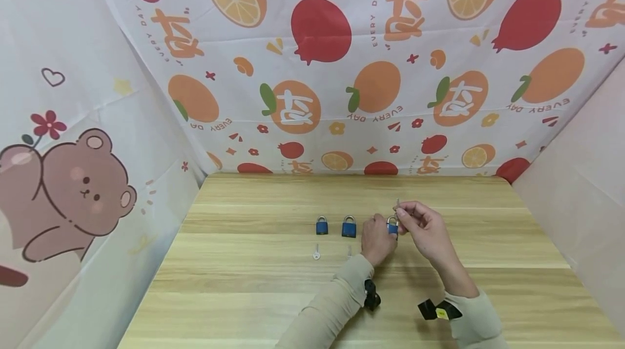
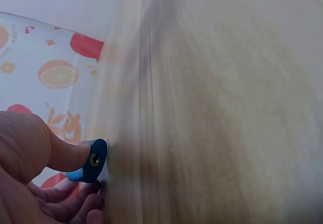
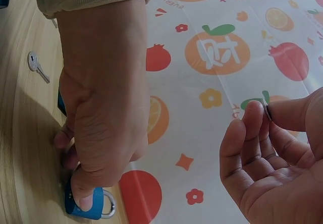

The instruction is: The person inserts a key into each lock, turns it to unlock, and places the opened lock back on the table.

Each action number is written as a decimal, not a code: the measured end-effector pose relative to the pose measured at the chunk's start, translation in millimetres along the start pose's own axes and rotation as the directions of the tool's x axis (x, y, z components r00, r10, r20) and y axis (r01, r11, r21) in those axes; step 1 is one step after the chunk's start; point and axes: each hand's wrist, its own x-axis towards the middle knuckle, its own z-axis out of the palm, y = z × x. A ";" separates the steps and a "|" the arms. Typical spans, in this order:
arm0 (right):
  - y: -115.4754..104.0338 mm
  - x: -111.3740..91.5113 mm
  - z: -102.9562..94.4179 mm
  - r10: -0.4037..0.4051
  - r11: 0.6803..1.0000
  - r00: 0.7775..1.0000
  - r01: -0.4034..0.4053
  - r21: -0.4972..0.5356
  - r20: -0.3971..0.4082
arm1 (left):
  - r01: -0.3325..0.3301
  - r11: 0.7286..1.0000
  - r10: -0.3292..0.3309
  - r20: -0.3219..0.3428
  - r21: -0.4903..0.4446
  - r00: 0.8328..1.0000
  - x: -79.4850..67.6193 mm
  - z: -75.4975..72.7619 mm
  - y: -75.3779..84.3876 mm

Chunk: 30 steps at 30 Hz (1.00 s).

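Note:
My left hand [image 1: 378, 239] holds a blue padlock [image 1: 392, 228] near the table surface, thumb across its body. Its metal shackle shows in the right wrist view, and in the left wrist view the keyhole end of the padlock [image 2: 97, 159] faces the camera. Just to the right, my right hand [image 1: 429, 232] is raised and pinches a small key [image 3: 267, 109] between thumb and fingers, apart from the padlock. Most of that key is hidden by the fingertips. Two more blue padlocks, a left one [image 1: 321, 226] and a middle one [image 1: 349, 228], stand in a row.
A silver key [image 1: 316, 253] lies in front of the left padlock, and another key [image 1: 349, 252] in front of the middle one, partly hidden by the left arm. The wooden table [image 1: 234, 262] ends at a fruit-print cloth [image 1: 337, 115] behind.

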 end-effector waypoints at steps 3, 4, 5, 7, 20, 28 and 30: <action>0.8 -0.3 0.2 -0.001 1.000 1.000 0.001 0.003 -0.004 | 0.001 1.000 -0.001 -0.010 -0.017 1.000 -0.4 0.3 -0.4; 1.3 -0.4 0.2 0.001 1.000 1.000 -0.001 0.003 -0.003 | 0.002 1.000 -0.002 -0.013 -0.019 1.000 -0.6 0.3 -0.5; 1.8 -0.6 0.2 0.003 1.000 1.000 -0.003 0.002 -0.004 | 0.002 1.000 -0.002 -0.014 -0.020 1.000 -0.9 0.2 -0.6; 2.8 -0.9 0.4 0.010 1.000 1.000 -0.010 -0.001 -0.006 | 0.001 1.000 -0.002 -0.015 -0.021 1.000 -1.0 0.2 -1.2; 3.4 -0.6 1.1 0.004 1.000 1.000 -0.004 -0.008 0.001 | -0.058 0.998 0.058 -0.001 -0.015 0.998 -2.1 -0.5 -3.8; 2.4 -1.0 0.5 0.009 1.000 1.000 -0.009 0.015 0.007 | -0.075 0.993 0.074 -0.010 -0.096 0.997 -2.7 -1.8 -8.9; 2.2 -0.8 0.5 0.004 1.000 1.000 -0.005 0.023 0.010 | -0.077 0.990 0.077 -0.004 -0.116 0.997 -3.1 -2.8 -9.8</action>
